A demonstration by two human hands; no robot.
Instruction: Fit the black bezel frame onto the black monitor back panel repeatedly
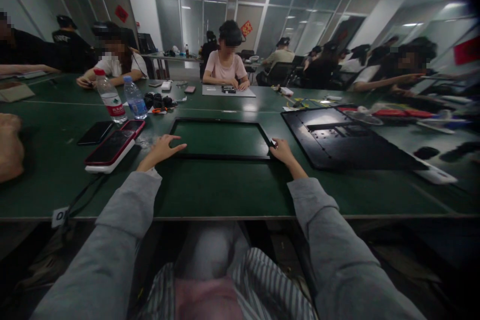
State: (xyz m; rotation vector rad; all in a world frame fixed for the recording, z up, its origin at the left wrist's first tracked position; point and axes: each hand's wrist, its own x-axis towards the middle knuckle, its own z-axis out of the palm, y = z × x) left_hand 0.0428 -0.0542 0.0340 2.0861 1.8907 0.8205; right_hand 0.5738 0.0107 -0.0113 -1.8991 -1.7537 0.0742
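Note:
A thin black rectangular frame [225,157], like a monitor bezel, lies on the green table before me, with the tabletop showing through its middle. My left hand [162,151] is over its left side, thumb and index finger stretched apart and pointing inward. That hand hides part of the frame's left bar. At the lower right corner, my right hand [281,150] has its thumb and fingers closed on the bar. To the right lies a large black panel [337,145] with a metal plate and ports on its face.
A red-edged phone [112,146] rests on a white device, beside a black phone [95,133]. Two bottles, one red-capped [112,102] and one blue-capped [135,98], stand behind. Across the table [225,190] a person [227,62] works at a mat. Another person's hand [10,147] is at far left.

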